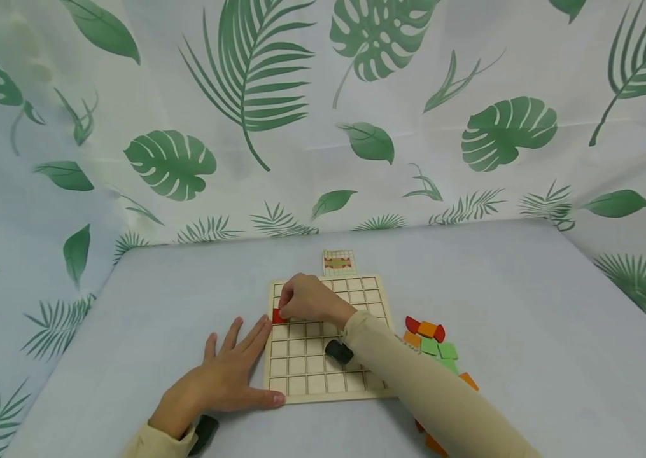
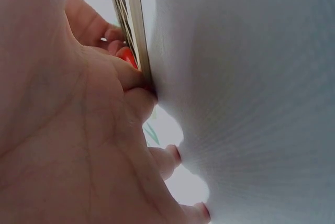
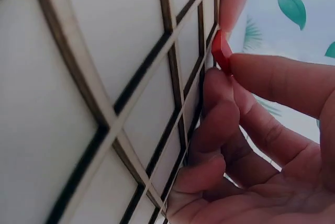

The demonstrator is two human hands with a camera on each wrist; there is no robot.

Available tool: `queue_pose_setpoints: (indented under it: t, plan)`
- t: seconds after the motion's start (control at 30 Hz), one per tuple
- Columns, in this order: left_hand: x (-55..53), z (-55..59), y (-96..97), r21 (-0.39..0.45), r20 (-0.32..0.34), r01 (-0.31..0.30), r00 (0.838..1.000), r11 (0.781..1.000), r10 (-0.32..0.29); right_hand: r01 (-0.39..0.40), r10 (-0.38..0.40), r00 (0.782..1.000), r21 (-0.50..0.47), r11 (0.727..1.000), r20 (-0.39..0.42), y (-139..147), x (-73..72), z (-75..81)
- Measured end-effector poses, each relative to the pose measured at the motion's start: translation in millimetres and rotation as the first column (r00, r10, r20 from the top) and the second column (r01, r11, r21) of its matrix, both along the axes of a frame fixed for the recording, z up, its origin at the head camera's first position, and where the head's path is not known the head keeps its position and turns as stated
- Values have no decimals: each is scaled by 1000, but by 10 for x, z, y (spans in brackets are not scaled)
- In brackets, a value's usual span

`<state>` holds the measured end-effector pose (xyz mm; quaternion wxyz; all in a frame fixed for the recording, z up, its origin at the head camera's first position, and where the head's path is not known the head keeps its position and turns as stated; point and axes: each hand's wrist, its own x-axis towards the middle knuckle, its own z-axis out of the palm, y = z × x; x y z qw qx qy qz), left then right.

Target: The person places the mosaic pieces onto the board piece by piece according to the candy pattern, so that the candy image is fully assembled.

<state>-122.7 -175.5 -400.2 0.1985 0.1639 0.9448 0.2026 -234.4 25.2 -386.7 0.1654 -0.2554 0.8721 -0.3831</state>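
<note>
A pale wooden grid board (image 1: 297, 367) lies on the white cloth. At its left edge, my right hand (image 1: 314, 299) reaches across and pinches a small red piece (image 3: 222, 52) between thumb and fingers, at a left-column cell. In the head view that red piece (image 1: 278, 316) is partly covered by the fingertips. My left hand (image 1: 222, 378) lies spread beside the board, its index finger and thumb touching the left side and lower left corner. The left wrist view shows this palm (image 2: 78, 130) and the board's edge (image 2: 137, 30).
Behind the board sits a small pattern card (image 1: 338, 262) with a red, orange and green design. To the right are loose pieces: red ones (image 1: 412, 324), orange squares (image 1: 427, 329) and green squares (image 1: 447, 350). My right forearm (image 1: 420, 375) partly covers them. Leaf-printed cloth (image 1: 368, 141) walls the back.
</note>
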Motion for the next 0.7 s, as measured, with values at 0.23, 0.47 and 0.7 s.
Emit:
queue_pose_setpoints:
  t: [0.23, 0.47, 0.7]
  plan:
    - [10, 5, 6, 9, -9, 0, 1000, 1000, 0, -14, 16, 999, 51, 999, -52, -37, -17, -14]
    - [17, 4, 10, 4, -19, 2, 1000, 1000, -2, 1, 7, 992, 65, 998, -124, -66, 16, -54]
    - [20, 10, 6, 10, -14, 2, 1000, 1000, -2, 5, 13, 974, 80, 997, -228, -85, 36, -86]
